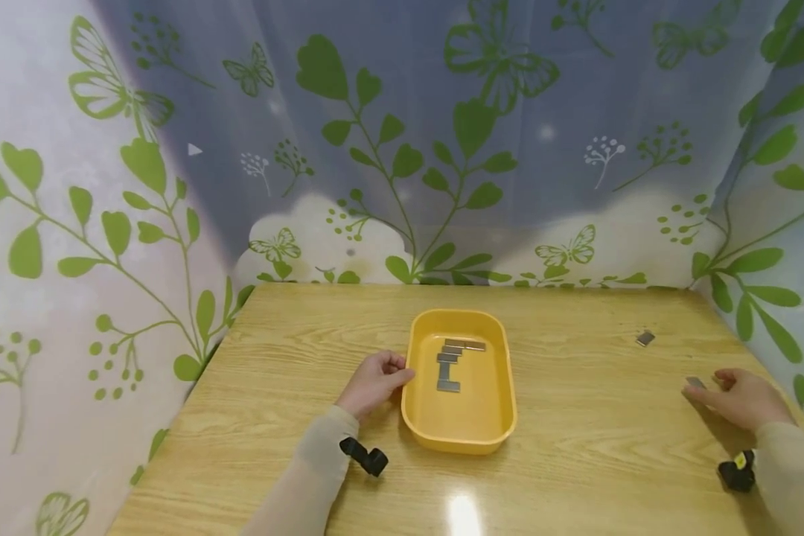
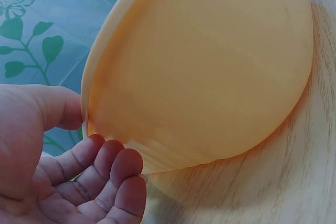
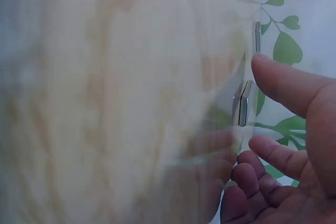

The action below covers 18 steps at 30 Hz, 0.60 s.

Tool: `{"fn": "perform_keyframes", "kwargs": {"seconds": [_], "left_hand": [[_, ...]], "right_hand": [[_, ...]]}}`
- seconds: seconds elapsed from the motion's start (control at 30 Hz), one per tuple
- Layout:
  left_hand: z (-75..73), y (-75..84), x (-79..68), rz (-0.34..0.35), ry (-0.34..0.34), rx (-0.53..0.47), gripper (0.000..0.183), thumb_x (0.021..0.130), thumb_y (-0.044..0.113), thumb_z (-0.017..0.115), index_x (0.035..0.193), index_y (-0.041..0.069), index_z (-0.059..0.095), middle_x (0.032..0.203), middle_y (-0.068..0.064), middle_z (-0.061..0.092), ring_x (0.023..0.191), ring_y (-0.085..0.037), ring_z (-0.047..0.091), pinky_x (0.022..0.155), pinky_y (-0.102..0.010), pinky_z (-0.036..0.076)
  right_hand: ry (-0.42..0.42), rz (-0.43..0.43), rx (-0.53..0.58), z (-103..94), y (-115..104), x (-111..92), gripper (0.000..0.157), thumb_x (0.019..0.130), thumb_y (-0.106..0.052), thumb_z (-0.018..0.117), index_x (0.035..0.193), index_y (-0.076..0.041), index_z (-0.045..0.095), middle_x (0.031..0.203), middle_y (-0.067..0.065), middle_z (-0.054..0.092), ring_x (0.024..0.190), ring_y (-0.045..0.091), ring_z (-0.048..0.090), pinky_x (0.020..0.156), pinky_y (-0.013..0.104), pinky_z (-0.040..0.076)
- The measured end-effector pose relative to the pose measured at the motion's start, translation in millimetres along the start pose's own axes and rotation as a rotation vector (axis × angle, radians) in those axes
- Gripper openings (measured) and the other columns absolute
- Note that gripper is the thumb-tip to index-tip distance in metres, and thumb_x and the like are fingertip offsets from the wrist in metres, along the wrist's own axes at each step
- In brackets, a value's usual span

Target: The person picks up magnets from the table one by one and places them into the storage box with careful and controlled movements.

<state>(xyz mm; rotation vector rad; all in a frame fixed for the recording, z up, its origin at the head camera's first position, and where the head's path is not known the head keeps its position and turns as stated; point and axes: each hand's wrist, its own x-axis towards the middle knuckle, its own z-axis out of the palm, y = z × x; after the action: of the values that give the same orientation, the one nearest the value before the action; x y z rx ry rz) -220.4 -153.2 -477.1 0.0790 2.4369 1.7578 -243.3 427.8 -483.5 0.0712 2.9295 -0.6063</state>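
Note:
A yellow plastic tray stands mid-table with several small grey metal plates inside, laid in a stepped, angular line. My left hand grips the tray's left edge. In the left wrist view its thumb is at the rim and its fingertips lie against the outer wall. Far to the right, my right hand hovers low around a loose metal plate. In the right wrist view that plate sits in the gap between the spread thumb and fingers.
Another metal plate lies on the wooden table beyond my right hand, with small dark specks beside it. Patterned cloth with leaves and butterflies closes off the back and both sides.

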Motion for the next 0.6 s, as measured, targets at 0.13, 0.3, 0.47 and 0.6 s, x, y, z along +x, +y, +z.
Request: {"fn": "perform_keyframes", "kwargs": {"seconds": [0.13,0.3,0.47,0.6], "left_hand": [[-5.4,-2.6,-0.7,-0.002,0.007,0.001,0.022,0.091,0.019,0.068,0.101,0.002,0.06,0.088,-0.008,0.059,0.077,-0.017,0.055,0.067,-0.03,0.048],[-9.0,-4.0,0.0,0.003,0.007,-0.007,0.02,0.091,0.018,0.067,0.101,0.002,0.06,0.089,-0.009,0.059,0.077,-0.017,0.056,0.068,-0.031,0.049],[-8.4,-5.0,0.9,0.003,0.004,-0.025,0.02,0.091,0.017,0.068,0.1,0.001,0.06,0.089,-0.009,0.059,0.079,-0.017,0.056,0.07,-0.03,0.049],[-7.6,-6.8,1.0,-0.008,0.008,-0.018,0.02,0.09,0.017,0.068,0.1,0.001,0.06,0.089,-0.009,0.059,0.078,-0.017,0.056,0.07,-0.03,0.05]], "right_hand": [[-0.022,-0.034,-0.016,0.4,-3.3,4.3,0.092,0.091,-0.058,0.054,0.126,0.025,0.037,0.124,0.045,0.041,0.106,0.06,0.043,0.084,0.062,0.04],[-0.043,-0.044,0.004,-1.1,-7.2,7.6,0.086,0.092,-0.056,0.054,0.126,0.021,0.039,0.123,0.044,0.044,0.105,0.058,0.045,0.082,0.06,0.041],[-0.045,-0.045,-0.005,-3.7,-8.9,9.1,0.084,0.09,-0.057,0.056,0.124,0.02,0.043,0.118,0.041,0.048,0.101,0.056,0.049,0.08,0.058,0.042],[-0.075,-0.053,-0.026,-3.9,-10.2,10.5,0.086,0.089,-0.057,0.058,0.123,0.021,0.044,0.115,0.041,0.051,0.101,0.055,0.05,0.079,0.057,0.044]]}}
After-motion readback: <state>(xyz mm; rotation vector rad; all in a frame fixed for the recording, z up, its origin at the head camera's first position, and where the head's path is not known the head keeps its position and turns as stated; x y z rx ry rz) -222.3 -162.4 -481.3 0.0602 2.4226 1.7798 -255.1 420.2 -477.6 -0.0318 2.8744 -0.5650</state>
